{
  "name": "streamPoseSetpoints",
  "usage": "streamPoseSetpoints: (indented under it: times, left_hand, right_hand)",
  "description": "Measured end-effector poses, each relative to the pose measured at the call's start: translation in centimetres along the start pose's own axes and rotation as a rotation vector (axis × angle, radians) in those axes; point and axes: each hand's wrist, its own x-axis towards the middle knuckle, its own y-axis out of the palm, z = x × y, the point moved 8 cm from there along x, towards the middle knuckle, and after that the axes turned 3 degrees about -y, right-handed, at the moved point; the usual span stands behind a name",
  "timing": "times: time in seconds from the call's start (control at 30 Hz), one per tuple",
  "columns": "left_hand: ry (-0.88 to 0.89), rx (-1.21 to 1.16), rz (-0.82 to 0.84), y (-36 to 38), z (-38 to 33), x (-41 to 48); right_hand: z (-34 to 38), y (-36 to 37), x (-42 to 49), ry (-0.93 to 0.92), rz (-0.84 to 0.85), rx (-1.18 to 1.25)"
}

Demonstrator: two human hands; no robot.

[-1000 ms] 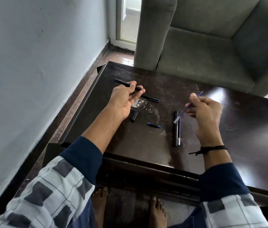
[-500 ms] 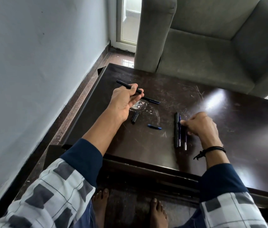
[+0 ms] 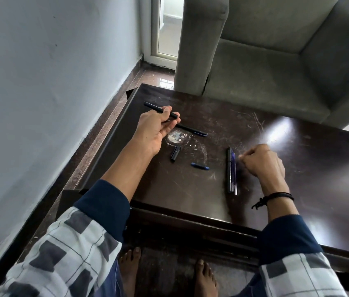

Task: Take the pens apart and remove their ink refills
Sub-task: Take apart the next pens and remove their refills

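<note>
The left hand was near the left edge of the tabletop, its fingers curled round a slim black pen whose free end pointed toward the far left corner. The right hand sat toward the front edge, fingers curled into a fist with nothing visible in it, just beside the refills.

The step in hand looked to be opening the held pen; it would go best with the left grip firm at mid-barrel and the right hand pinching the tip end and twisting, then drawing the refill straight out so the thin tube did not bend; it could then join the row already laid down.

Those refills were thin, bluish and parallel, lying against a black barrel; a black cap and a short blue piece lay apart between the hands; a second pen, dark with a blue end, lay just past the left fingers.
</note>
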Motion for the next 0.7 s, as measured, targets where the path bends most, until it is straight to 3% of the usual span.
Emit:
streamPoseSetpoints:
  times: [0.33,0.57,0.7]
  left_hand:
    - [0.038,-0.021,-0.029,-1.5,-1.8,0.2]
    - [0.048,-0.08,-0.066,-3.3,-3.2,0.7]
    - [0.07,-0.106,-0.085,-4.8,-4.8,1.2]
  right_hand:
    - [4.8,0.4,-1.7,-0.204,-0.09,0.08]
    - [10.6,2.0,-4.8,-0.488,-0.084,0.145]
    - [14.8,4.0,-8.1,-0.756,-0.044,0.099]
